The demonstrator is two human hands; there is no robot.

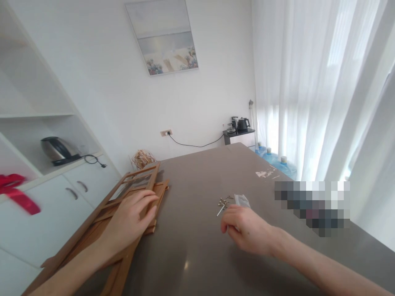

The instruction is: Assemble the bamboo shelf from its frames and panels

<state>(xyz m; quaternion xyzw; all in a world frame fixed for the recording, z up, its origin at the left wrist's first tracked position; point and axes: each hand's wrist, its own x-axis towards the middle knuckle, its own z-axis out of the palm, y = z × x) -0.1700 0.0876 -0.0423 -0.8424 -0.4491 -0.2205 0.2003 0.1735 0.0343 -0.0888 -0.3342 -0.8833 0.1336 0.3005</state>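
My left hand (135, 213) reaches over the wooden frame pieces (121, 267) at the left of the table, its fingers stretched out and thumb apart. Nothing shows in its grasp, and whether it touches the wood I cannot tell. My right hand (247, 228) is closed near the middle of the table, fingers curled in and thumb below them. What it holds, if anything, is hidden. Just beyond it lie several small metal screws (222, 202), a thin metal rod (220, 211) and a small clear plastic bag (242, 200).
The brown table (191, 185) fills the foreground, with pale torn scraps or marks (263, 174) toward its right edge. A blurred-out patch (314, 209) covers something at the right. Water bottles (284, 164) stand beyond that edge. White cabinets (61, 205) line the left.
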